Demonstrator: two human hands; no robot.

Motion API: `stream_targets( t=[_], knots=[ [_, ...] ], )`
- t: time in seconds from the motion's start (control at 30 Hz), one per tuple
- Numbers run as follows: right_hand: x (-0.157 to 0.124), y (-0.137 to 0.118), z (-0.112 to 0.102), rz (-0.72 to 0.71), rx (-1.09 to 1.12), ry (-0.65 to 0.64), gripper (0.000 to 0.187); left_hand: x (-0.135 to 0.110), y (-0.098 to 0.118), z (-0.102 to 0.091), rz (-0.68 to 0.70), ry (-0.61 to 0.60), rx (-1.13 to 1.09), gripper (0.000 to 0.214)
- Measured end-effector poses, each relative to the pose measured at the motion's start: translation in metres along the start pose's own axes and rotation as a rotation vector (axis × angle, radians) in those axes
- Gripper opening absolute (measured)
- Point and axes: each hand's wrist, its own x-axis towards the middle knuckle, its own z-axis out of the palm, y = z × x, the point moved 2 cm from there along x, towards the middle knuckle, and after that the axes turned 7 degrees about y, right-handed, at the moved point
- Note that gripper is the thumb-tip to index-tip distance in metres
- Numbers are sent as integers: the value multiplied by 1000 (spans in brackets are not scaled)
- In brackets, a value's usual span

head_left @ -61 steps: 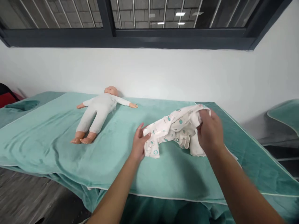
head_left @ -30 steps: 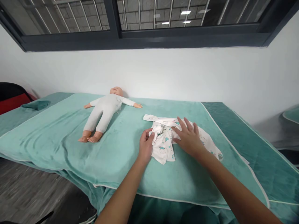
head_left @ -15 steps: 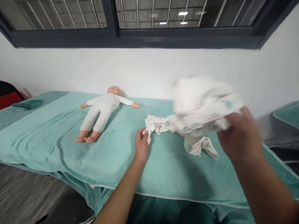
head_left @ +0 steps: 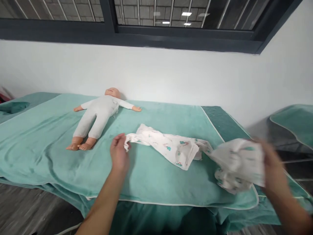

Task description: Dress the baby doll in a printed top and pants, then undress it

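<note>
A white baby garment with small green and reddish prints stretches across the bed, crumpled in places. My left hand is closed, pinching a narrow end of it between thumb and fingers. At the far right, my right hand grips a bunched part of the same cloth, lifted a little and blurred by motion. Its fingers are partly hidden behind the fabric. To the left of the garment lies a baby doll on its back, arms spread, with a white cloth body. Neither hand touches the doll.
A green plush blanket with white edging covers the bed. Behind it rises a white wall with a dark-framed, barred window. Another green-covered surface stands at the right, and grey floor shows lower left.
My right hand has come down and to the right with the bunched cloth. My left hand has moved left, and the garment now lies stretched out between them. The view has shifted slightly right.
</note>
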Motion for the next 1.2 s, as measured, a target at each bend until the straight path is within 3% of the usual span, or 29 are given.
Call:
stream_targets(
  t=[0.1,0.17,0.23,0.3,0.43,0.47,0.53,0.6,0.7,0.73,0.8,0.87,0.9,0.97,1.07,1.2],
  knots=[
    [-29,22,24,-132,-242,-303,37,25,16,-22,209,123,226,38],
    [-38,34,31,-162,-345,-370,43,28,22,-27,456,108,497,42],
    [-39,40,32,-200,-363,-388,43,14,22,-23,725,14,755,41],
    [-39,37,29,-242,-367,-404,44,-15,13,-10,903,-202,901,36],
    [-51,14,30,-370,-477,-426,55,-95,-21,26,1010,-960,969,43],
    [-56,8,33,-403,-516,-425,57,-112,-29,34,1015,-1068,999,54],
    [-64,-3,38,-436,-567,-395,50,-133,-44,50,1017,-1153,1052,60],
    [-65,-8,42,-414,-561,-352,36,-135,-53,62,995,-1139,1087,40],
    [-53,-4,39,-263,-450,-298,28,-106,-55,70,828,-996,1085,17],
    [-45,-1,35,-169,-401,-266,27,-91,-53,69,724,-894,1059,19],
    [-27,7,25,27,-329,-160,25,-59,-45,60,490,-574,910,24],
    [-11,11,20,135,-333,-59,27,-35,-38,47,312,-281,610,26],
    [-6,12,22,148,-369,-53,29,-27,-36,41,241,-201,471,27],
    [-1,10,34,113,-503,-144,31,-22,-34,33,149,-149,310,29],
    [-8,3,59,12,-751,-333,34,-26,-34,29,97,-165,272,32],
    [-15,-4,69,-65,-900,-393,39,-31,-36,31,55,-195,225,35]
  ],
)
